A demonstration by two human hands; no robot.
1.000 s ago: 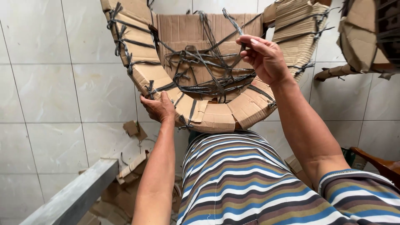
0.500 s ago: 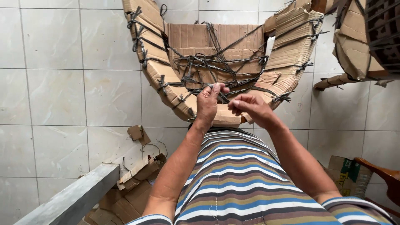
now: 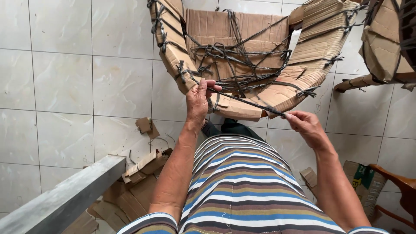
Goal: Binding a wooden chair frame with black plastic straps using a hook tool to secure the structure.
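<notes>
A curved piece wrapped in brown cardboard (image 3: 242,56) stands on the tiled floor in front of me, bound with many dark plastic straps. One dark strap (image 3: 249,102) is stretched taut between my hands. My left hand (image 3: 198,100) pinches the strap close to the cardboard's lower left edge. My right hand (image 3: 303,123) grips its other end, lower and to the right, apart from the cardboard. My striped shirt fills the lower middle of the view.
Torn cardboard scraps (image 3: 138,173) lie on the floor at lower left beside a grey metal bar (image 3: 60,203). Another cardboard-wrapped piece (image 3: 385,47) stands at upper right. A wooden chair arm (image 3: 398,182) and a cardboard box (image 3: 364,182) sit at lower right.
My hands were together at the cardboard's lower edge; the right hand has pulled down and to the right, drawing a strap out taut while the left stays near the cardboard.
</notes>
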